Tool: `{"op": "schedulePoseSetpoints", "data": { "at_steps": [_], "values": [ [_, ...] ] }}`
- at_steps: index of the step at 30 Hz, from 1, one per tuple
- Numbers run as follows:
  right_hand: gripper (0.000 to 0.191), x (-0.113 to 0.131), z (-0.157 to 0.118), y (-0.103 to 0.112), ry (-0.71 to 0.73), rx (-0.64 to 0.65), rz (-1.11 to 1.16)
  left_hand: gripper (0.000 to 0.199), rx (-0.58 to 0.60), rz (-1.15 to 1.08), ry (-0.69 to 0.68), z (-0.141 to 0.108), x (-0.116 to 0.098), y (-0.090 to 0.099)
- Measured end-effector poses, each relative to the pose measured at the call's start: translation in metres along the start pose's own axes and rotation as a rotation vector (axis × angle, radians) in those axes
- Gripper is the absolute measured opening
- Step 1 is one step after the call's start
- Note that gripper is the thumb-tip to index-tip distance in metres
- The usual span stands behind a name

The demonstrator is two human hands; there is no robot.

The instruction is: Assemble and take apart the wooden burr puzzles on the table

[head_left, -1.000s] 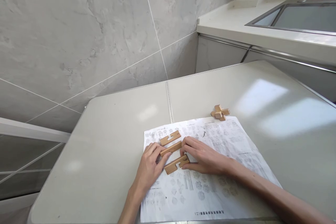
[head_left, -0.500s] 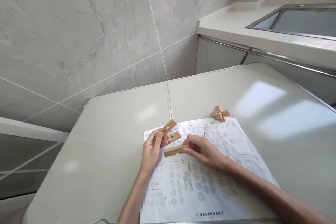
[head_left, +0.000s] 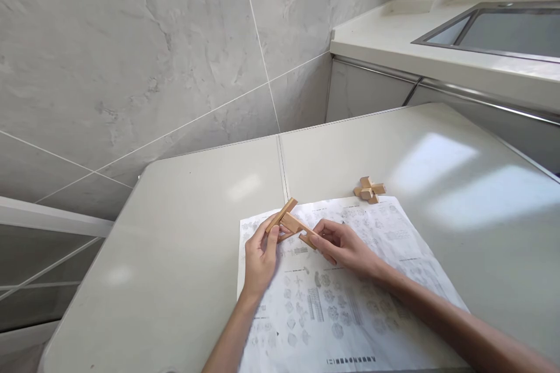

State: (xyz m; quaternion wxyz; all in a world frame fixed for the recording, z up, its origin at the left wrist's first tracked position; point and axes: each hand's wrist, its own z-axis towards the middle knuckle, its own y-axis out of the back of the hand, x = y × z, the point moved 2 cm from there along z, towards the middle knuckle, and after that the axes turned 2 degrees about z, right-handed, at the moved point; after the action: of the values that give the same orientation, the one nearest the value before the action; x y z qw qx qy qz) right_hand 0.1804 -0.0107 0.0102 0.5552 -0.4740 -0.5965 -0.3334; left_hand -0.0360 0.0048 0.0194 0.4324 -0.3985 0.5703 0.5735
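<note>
My left hand (head_left: 261, 253) is closed on flat wooden puzzle pieces. One slanted wooden piece (head_left: 287, 207) points up and away. Another is partly visible below it, mostly covered by fingers and the other pieces. My right hand (head_left: 343, 245) pinches a notched wooden puzzle piece (head_left: 296, 224) by its near end. The far end of this piece meets the slanted one; whether it sits inside a slot I cannot tell. Both hands are above a printed sheet (head_left: 324, 338) covered in small puzzle drawings.
An assembled cross-shaped wooden puzzle (head_left: 370, 189) stands by the sheet's far right corner. The pale table (head_left: 175, 280) has a seam across it and lies against a tiled wall (head_left: 196, 41). A counter with a sink (head_left: 503, 29) is at the back right.
My right hand has turned its notched piece and brought its far end up against the pieces in my left hand. The slanted piece has rotated, now showing its narrow edge.
</note>
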Motion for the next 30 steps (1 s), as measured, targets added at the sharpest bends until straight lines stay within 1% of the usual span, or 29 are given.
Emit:
{"op": "schedulePoseSetpoints", "data": {
  "at_steps": [4,13,18,24,30],
  "values": [
    [0.048,0.0014,0.0012,0.0028,-0.015,0.011,0.018,0.047,0.001,0.06,-0.022,-0.0007,0.0036,0.0003],
    [0.047,-0.0071,0.0039,0.008,-0.028,0.037,0.068,0.039,-0.009,0.159,-0.105,-0.0004,0.0049,0.0026],
    [0.046,-0.0049,0.0037,0.0075,-0.012,0.045,0.076,0.035,-0.018,0.218,-0.187,0.0002,0.0033,0.004],
    [0.048,-0.0025,0.0036,0.0068,-0.028,0.038,0.067,0.034,-0.019,0.241,-0.21,0.0,0.0027,0.0052],
    [0.049,-0.0007,0.0033,0.007,-0.062,0.009,0.028,0.035,0.027,0.297,-0.32,-0.0023,0.0045,0.001]
  ]
}}
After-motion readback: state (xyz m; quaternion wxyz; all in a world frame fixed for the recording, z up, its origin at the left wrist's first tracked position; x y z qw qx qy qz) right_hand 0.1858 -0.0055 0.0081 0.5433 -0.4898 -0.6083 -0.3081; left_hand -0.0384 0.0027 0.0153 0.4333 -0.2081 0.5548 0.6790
